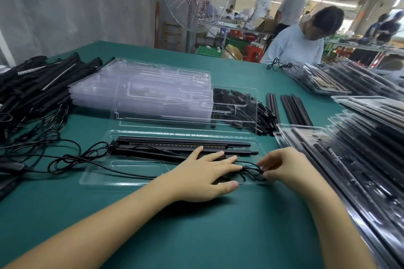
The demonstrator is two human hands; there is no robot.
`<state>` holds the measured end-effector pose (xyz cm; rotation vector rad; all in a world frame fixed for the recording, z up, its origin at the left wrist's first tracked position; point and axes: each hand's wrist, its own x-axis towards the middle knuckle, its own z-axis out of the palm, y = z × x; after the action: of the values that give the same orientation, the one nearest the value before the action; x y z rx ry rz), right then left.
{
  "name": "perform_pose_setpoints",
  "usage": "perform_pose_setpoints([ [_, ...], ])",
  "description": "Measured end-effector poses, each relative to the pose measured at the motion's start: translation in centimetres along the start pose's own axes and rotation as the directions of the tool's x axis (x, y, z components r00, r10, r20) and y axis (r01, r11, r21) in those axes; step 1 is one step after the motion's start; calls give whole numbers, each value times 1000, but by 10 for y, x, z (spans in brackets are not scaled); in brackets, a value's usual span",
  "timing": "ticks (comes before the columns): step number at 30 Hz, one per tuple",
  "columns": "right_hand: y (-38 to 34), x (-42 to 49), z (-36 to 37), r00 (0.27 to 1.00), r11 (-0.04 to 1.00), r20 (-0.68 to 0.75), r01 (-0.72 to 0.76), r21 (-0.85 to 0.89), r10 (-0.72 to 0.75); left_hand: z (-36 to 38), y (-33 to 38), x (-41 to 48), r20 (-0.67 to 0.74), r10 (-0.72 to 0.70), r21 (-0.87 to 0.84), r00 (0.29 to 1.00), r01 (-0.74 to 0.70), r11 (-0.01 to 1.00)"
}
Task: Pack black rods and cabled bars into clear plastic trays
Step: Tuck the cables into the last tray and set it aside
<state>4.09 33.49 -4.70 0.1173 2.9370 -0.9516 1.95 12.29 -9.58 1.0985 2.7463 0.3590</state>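
A clear plastic tray [122, 178] lies on the green table in front of me. Black rods and a cabled bar [181, 145] lie along its far slots. My left hand [205, 174] lies flat with spread fingers on the tray's near right part, pressing down a cable. My right hand [282, 166] pinches a coiled bit of black cable [251, 172] at the tray's right end. The rest of that cable [72, 158] trails off the tray to the left in loops.
A stack of empty clear trays [153, 87] stands behind. Loose black rods [293, 109] and short black parts [234, 102] lie at mid right. Filled trays [360, 159] pile up on the right, cabled bars [37, 85] on the left. A person [299, 43] works across the table.
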Motion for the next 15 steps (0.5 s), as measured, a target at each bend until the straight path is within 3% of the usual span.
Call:
perform_pose_setpoints([
  [6,5,4,-1,997,977,56,-72,201,61,-2,-1,1,-3,-3,-85,1000,2,996],
  [15,9,6,-2,987,949,142,-109,296,69,-2,0,-2,9,-5,-72,1000,6,997],
])
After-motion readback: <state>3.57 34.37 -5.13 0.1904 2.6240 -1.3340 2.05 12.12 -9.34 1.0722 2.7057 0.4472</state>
